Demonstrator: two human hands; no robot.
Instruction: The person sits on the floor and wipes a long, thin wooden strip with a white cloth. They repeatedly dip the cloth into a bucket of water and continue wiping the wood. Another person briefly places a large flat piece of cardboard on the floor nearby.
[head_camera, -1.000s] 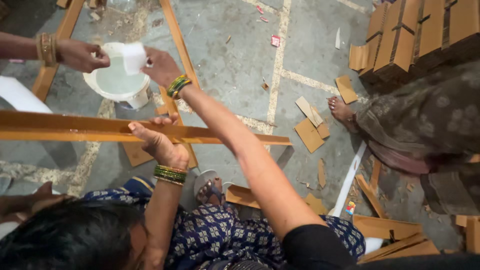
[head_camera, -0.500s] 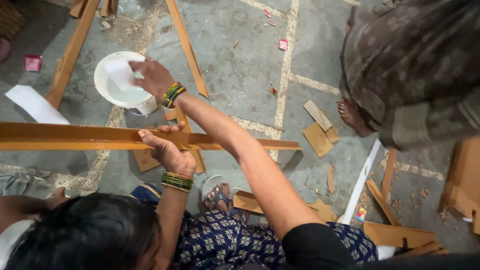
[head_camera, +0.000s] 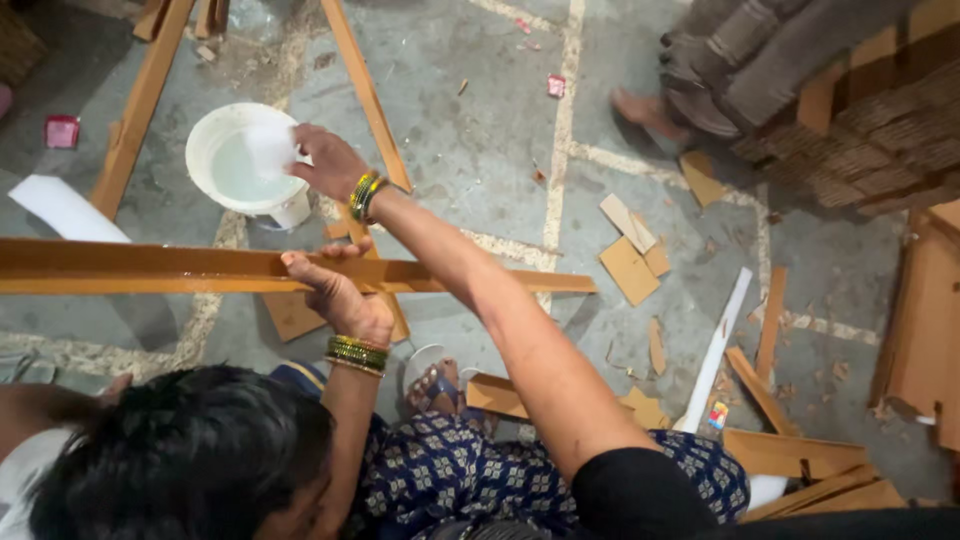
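Fingers of my right hand (head_camera: 328, 160) pinch a white sheet (head_camera: 268, 150) over the bucket (head_camera: 215, 185); my left hand (head_camera: 335, 290) grips the wooden strip (head_camera: 150, 268), palm hidden.

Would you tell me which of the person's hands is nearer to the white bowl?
Right. The right hand is at the white bowl rim, holding a white piece over it; the left hand grips the long wooden strip, apart from the bowl.
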